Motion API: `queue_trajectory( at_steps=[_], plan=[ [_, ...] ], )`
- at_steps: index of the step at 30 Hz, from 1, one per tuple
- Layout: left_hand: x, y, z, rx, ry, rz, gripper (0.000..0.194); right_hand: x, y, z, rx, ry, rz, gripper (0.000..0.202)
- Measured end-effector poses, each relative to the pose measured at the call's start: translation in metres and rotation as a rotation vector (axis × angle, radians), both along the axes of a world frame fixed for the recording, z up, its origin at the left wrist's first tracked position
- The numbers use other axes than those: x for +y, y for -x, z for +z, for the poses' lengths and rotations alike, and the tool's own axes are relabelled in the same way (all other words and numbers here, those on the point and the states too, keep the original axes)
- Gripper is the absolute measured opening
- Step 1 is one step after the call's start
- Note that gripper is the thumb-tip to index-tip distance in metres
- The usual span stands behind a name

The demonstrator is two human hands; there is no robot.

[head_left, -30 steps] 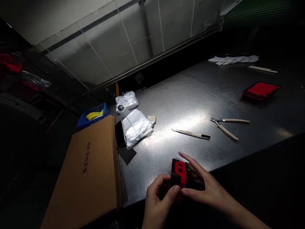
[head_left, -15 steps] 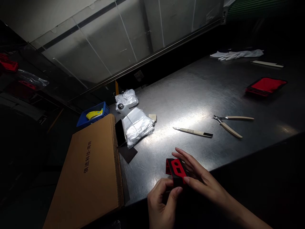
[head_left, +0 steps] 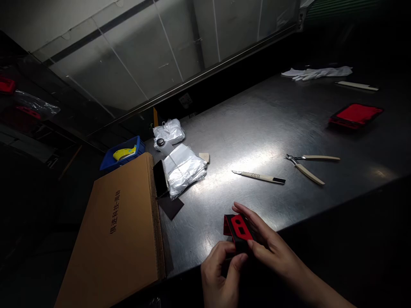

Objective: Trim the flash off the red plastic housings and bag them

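Note:
A small red and black plastic housing [head_left: 243, 226], with a round and a square opening in its red face, is held over the table's front edge. My left hand [head_left: 220, 269] pinches its lower left end between thumb and bent forefinger. Along the right side lies my right hand [head_left: 272, 244], its thumb on the near end and its fingers stretched behind the part. Beyond the hands, a craft knife [head_left: 258, 176] with a cream handle rests on the metal table [head_left: 212, 205]. To its right are side cutters [head_left: 305, 164] with cream handles, jaws pointing left.
At the left stands a cardboard box [head_left: 125, 226], with a blue bin [head_left: 111, 160] behind it. A phone [head_left: 160, 177], plastic-wrapped packs [head_left: 186, 169] and a bottle [head_left: 163, 146] sit beside the box. Far right are white gloves [head_left: 316, 73], another knife [head_left: 358, 86] and a red-black part [head_left: 358, 114].
The view has shifted slightly. Both hands keep hold of the housing, nearly in the same pose, and the items on the table have stayed put.

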State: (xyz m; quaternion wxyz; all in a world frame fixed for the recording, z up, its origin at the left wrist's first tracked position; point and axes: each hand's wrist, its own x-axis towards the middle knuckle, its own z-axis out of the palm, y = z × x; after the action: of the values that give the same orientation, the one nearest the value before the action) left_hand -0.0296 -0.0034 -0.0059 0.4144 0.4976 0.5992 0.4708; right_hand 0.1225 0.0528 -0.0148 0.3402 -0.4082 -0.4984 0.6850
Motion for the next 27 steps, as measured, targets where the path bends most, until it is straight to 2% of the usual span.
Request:
queue_trajectory(
  at_steps=[6,11,14,22,27],
  plan=[
    [-0.004,-0.003,-0.005,0.019,-0.061,-0.011,0.015,0.005,0.003,0.006,-0.045,0.024,-0.055,0.053],
    [0.001,0.000,0.002,-0.029,-0.006,0.023,0.018,0.016,-0.009,0.018,0.075,0.126,-0.031,0.057],
    [0.005,0.002,0.007,-0.055,0.031,0.034,0.021,0.016,-0.014,0.018,0.093,0.148,-0.005,0.057],
    [0.004,-0.001,0.001,-0.078,-0.038,0.017,0.016,0.011,-0.013,0.010,0.063,-0.036,0.029,0.057],
    [0.002,0.001,-0.005,-0.153,-0.157,0.019,0.009,0.008,-0.016,0.014,-0.043,-0.189,0.093,0.081]
  ],
)
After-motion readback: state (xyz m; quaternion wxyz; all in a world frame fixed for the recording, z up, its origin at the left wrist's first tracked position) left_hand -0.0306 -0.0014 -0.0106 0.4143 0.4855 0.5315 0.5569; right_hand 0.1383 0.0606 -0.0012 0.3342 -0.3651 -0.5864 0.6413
